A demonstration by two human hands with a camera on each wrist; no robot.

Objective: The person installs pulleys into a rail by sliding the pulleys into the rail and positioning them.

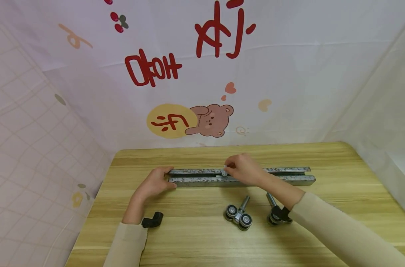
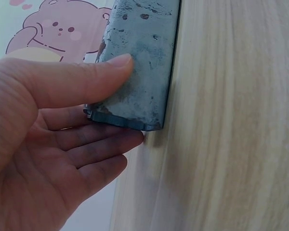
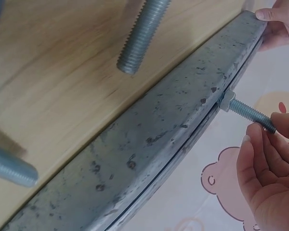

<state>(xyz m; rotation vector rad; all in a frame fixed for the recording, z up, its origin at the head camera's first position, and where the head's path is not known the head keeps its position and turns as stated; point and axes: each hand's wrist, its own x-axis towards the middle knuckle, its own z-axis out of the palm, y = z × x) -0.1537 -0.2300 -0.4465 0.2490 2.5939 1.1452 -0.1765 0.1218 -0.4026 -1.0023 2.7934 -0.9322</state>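
Bolt (image 3: 249, 113) in right hand (image 1: 245, 170), rail (image 1: 199, 181) below

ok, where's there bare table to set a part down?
On the table: right of the rail's right end, above the right sleeve; also between the left sleeve and left roller. A thin strip runs between rail and back wall. Crowded: beneath the right forearm, by the second roller, and mid-rail, where the right hand pinches a bolt.

Beige sleeves (image 1: 345, 233), black wrist cameras (image 1: 153, 220)
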